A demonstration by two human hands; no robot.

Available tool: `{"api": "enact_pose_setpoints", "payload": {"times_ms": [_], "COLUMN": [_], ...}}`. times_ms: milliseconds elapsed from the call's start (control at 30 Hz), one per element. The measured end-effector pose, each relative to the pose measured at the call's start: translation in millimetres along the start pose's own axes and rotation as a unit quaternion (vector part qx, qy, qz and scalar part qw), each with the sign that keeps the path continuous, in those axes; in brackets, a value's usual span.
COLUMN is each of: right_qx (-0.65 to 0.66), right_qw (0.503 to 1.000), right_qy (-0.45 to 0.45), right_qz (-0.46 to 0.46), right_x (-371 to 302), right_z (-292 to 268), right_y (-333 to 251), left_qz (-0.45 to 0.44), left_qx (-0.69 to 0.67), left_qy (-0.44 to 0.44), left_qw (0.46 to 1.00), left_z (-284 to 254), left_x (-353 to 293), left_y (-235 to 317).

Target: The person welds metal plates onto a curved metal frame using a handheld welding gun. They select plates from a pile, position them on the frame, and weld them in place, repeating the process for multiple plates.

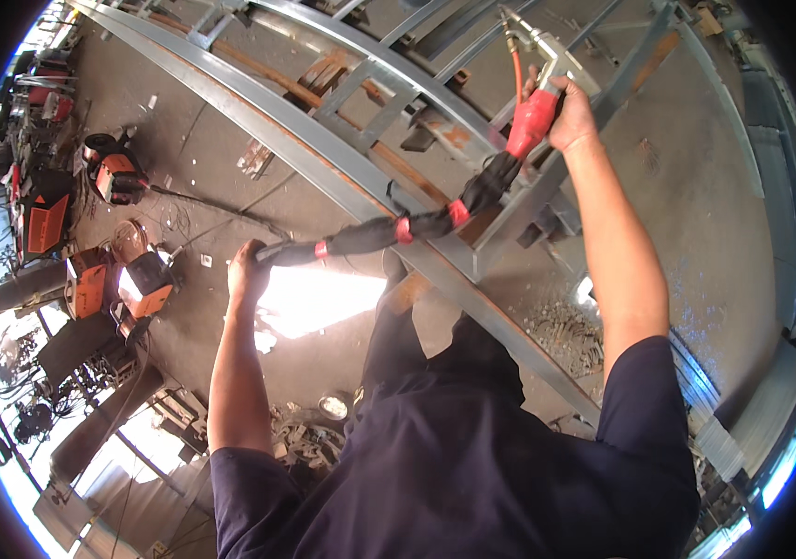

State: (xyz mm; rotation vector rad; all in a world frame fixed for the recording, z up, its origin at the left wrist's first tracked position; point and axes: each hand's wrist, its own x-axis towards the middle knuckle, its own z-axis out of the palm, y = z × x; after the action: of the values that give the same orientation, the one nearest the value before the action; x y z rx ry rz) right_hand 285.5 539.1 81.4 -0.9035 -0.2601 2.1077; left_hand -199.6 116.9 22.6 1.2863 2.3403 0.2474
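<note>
My right hand is raised at the upper right, its fingers wrapped round a welding gun with a red-covered grip and a pale metal body. The gun's slim metal front end points up and away, and a thin orange hose with a brass fitting runs beside it. From the grip a thick black cable bundle, banded with red tape, stretches down to the left across the steel frame. My left hand is closed round the cable's other visible end, near the middle left. Between my hands the cable sags slightly.
A large frame of grey steel beams crosses ahead and passes beside my legs. Orange-and-black machines stand on the floor at left, with cables trailing from one. Scrap metal pieces lie heaped to the right. Bright sunlight falls on the floor.
</note>
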Motion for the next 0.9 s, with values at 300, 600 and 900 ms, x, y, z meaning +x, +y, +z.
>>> {"api": "enact_pose_setpoints", "payload": {"times_ms": [300,600,900], "right_qx": [-0.124,-0.321,-0.416], "right_qw": [0.981,0.92,0.871], "right_qy": [0.098,0.226,0.176], "right_qz": [-0.114,-0.002,-0.191], "right_x": [53.0,59.2,-36.5], "right_z": [10.5,31.5,59.2], "right_y": [7.4,-17.7,7.8], "left_qz": [0.07,0.025,-0.198], "left_qx": [-0.055,-0.109,-0.355], "left_qy": [-0.016,-0.036,0.081], "left_qw": [0.996,0.993,0.91], "left_z": [44.7,83.7,135.6], "left_x": [50.7,34.1,-141.3], "left_y": [-23.1,21.0,48.2]}}
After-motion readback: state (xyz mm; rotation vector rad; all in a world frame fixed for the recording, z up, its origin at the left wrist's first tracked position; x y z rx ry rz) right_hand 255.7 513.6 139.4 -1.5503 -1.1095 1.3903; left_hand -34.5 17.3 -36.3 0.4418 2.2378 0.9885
